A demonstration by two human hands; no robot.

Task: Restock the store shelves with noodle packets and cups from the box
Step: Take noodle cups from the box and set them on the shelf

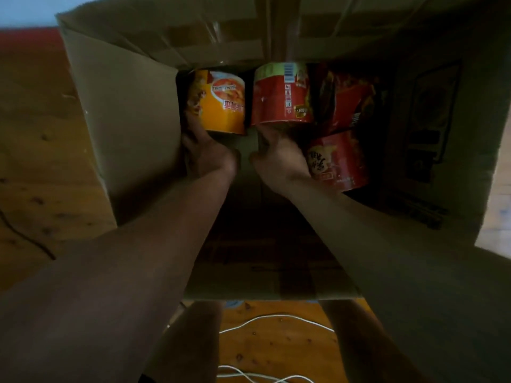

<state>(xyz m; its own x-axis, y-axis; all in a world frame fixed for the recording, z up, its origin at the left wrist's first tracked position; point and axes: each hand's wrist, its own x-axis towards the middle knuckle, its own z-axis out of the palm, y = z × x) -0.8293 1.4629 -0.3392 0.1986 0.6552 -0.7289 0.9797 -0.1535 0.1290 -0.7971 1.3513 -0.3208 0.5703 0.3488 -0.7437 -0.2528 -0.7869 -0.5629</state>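
Floor: orange-brown wooden boards [33, 150] with dark knots, paler at the right edge.
Far left: a red strip [27, 40] beyond the boards, with a pale blue patch [25, 9] above it.
Cables: a white cable [276, 317] looped on the boards at the bottom; a thin dark cable [27, 239] at the left.
Light: dim, somewhat blurred.

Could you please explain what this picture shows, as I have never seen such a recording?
There is no machine: a person wears a head camera that looks down at their own bare arms. Both reach into an open cardboard box on a wooden floor. The left hand grips an orange cup; the right hand touches a red cup, though its fingers are hidden, so its grip is unclear. A second red cup and a dark packet lie beside.
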